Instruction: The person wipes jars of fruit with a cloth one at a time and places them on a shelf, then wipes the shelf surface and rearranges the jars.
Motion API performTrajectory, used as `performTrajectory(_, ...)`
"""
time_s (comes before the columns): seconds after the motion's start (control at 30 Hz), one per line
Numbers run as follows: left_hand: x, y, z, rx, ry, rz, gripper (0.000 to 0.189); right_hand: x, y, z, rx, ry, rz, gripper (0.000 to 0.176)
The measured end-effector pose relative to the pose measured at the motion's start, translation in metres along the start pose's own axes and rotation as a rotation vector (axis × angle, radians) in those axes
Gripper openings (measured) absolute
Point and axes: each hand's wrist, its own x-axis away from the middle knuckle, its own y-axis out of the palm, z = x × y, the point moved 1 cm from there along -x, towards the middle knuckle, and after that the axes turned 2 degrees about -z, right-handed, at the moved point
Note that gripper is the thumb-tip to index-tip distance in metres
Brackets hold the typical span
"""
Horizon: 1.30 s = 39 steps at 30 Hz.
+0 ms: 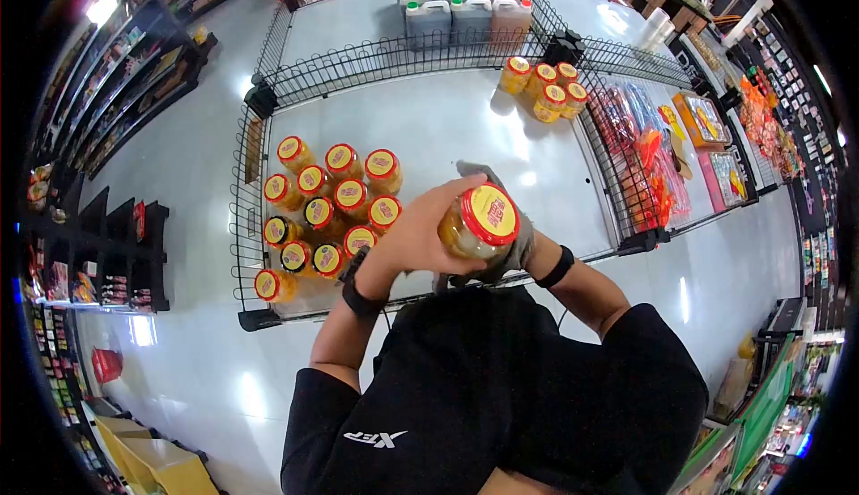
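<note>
My left hand [424, 228] is wrapped round a glass jar [483, 221] with a red lid and a yellow label on top, held tilted in front of my chest. Grey cloth [522, 249] shows behind and beside the jar, pressed against it. My right hand [540, 254] is at the cloth, its fingers mostly hidden by cloth and jar. To the left, several similar jars [351, 194] stand grouped on the white display surface [420, 119]; most lids are red, a few black. A smaller cluster of jars [554, 94] stands at the far right corner.
A black wire fence [358, 64] rims the display. Beyond it stand several large jugs [470, 19] of dark liquid. Bagged goods and boxes [703, 121] lie in the right-hand section. Dark store shelves [134, 66] line the left, and a red basket [106, 365] is on the floor.
</note>
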Motion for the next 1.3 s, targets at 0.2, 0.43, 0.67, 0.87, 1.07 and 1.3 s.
performTrajectory(0.2, 0.016, 0.017, -0.01, -0.047, -0.042, 0.222, 0.11, 0.004, 0.006, 0.021, -0.236, -0.124, 0.195, 0.06)
performTrajectory(0.43, 0.017, 0.042, -0.007, -0.213, -0.028, 0.32, 0.097, 0.028, 0.002, 0.043, -0.054, -0.062, 0.357, 0.057)
performTrajectory(0.67, -0.013, 0.014, -0.005, -0.234, -0.01, -0.259, 0.094, 0.025, 0.008, 0.025, 0.101, -0.066, 0.263, 0.056)
performTrajectory(0.87, -0.009, 0.053, -0.041, -0.197, -0.17, 0.162, 0.088, 0.005, -0.009, 0.039, -0.935, 0.012, 0.484, 0.057)
performTrajectory(1.07, -0.033, 0.025, -0.091, -0.068, -0.329, 0.155, 0.093, -0.032, -0.058, 0.084, -0.164, -0.061, 0.324, 0.052)
performTrajectory(1.3, -0.052, -0.006, -0.131, 0.074, -0.283, 0.237, 0.098, -0.066, -0.085, 0.078, 0.039, -0.007, 0.291, 0.071)
